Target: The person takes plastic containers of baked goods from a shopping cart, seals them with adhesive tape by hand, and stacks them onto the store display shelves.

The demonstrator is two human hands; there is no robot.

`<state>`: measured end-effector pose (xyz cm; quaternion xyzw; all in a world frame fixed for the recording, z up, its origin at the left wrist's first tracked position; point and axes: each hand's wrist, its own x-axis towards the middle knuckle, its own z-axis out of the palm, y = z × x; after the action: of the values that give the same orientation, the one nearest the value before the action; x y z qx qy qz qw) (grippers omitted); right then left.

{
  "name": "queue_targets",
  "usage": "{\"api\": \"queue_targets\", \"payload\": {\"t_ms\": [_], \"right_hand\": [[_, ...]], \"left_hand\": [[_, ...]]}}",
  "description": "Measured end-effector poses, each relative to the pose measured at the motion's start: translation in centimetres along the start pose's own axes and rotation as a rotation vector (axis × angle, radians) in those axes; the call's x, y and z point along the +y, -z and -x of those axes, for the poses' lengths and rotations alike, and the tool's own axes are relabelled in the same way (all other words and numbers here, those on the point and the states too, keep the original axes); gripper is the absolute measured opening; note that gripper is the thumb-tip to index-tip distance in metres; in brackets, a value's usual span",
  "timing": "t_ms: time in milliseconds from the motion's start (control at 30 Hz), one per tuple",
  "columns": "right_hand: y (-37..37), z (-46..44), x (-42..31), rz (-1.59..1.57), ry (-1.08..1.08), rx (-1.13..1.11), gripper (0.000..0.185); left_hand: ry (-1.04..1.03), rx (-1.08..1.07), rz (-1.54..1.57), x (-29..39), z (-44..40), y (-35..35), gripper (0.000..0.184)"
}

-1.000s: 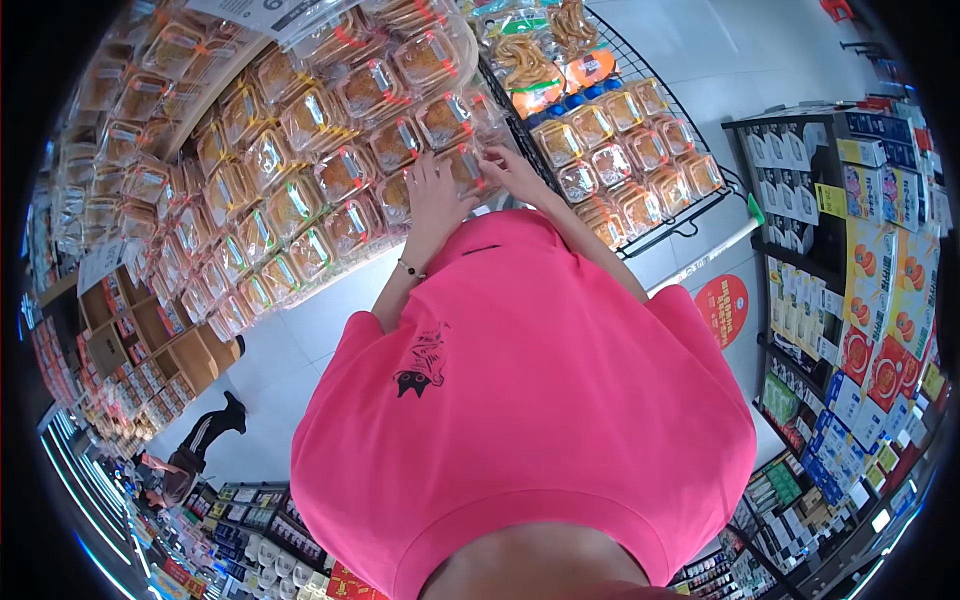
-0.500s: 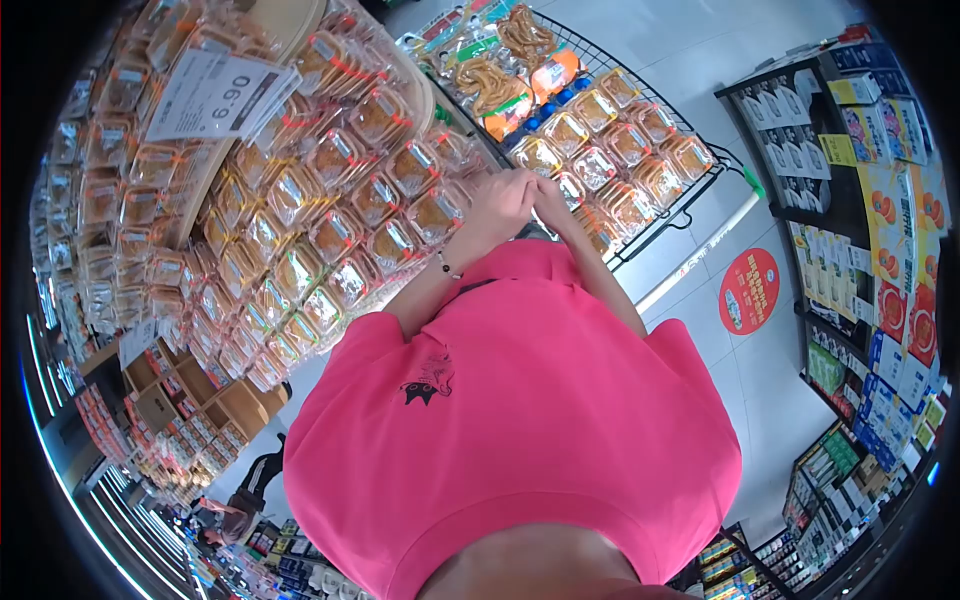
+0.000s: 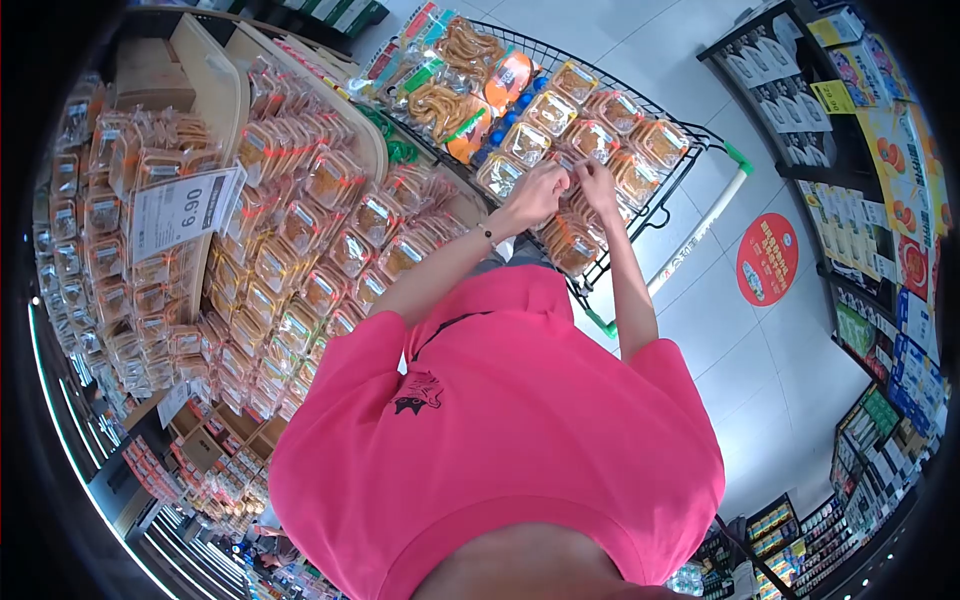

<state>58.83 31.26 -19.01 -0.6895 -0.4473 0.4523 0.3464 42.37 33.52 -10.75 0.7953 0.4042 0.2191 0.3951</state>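
My left hand, with a dark-beaded bracelet on its wrist, is over the near part of a shopping cart. Its fingers are curled closed. My right hand is close beside it, fingers bent and pinched together. Both hands are just above clear-wrapped food packs stacked in rows in the cart. Whatever lies between the fingertips is too small and hidden to make out. Below the hands, more packs lean in a row near the cart's handle end.
Bags of brown twisted food and blue round items fill the cart's far end. On the left rises a display of wrapped packs with a price sign. Shelves stand right of the floor, which bears a red round sticker.
My hands have come from clasped together near the display's edge to over the packs in the cart, slightly apart. The display has shifted in view, showing more of its wooden shelf.
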Motion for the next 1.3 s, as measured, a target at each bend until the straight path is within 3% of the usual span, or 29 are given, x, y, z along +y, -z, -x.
{"api": "queue_targets", "payload": {"t_ms": [167,233,333,567,733,967,1033,1300], "right_hand": [[2.5,-3.1,0.0,0.117,-0.098,0.045,0.032],[3.3,-3.7,-0.5,0.208,-0.076,0.061,0.03],[3.9,-5.0,-0.7,0.32,-0.019,0.076,0.029],[4.6,-7.1,0.5,0.491,-0.055,-0.072,0.033],[4.3,-7.0,0.7,0.543,0.03,-0.041,0.034],[4.6,-7.1,-0.4,0.556,-0.037,-0.056,0.036],[5.1,-7.6,0.0,0.579,-0.036,-0.152,0.037],[5.2,-8.2,0.3,0.634,-0.026,-0.177,0.039]], "left_hand": [[0.192,-0.158,-0.04,-1.6,-3.7,-2.1,0.008],[0.308,-0.253,-0.08,-2.1,-4.9,-2.6,0.018],[0.317,-0.048,-0.134,-2.5,-6.3,-4.5,0.015],[0.073,-0.076,-0.348,-4.2,-6.9,-7.8,0.032],[0.134,-0.12,-0.395,-4.1,-7.6,-9.5,0.046],[0.334,-0.213,-0.517,-3.2,-8.8,-11.4,0.066],[0.325,-0.209,-0.583,-3.4,-8.6,-12.0,0.067],[0.33,-0.229,-0.665,-3.0,-7.9,-11.1,0.072]]}}
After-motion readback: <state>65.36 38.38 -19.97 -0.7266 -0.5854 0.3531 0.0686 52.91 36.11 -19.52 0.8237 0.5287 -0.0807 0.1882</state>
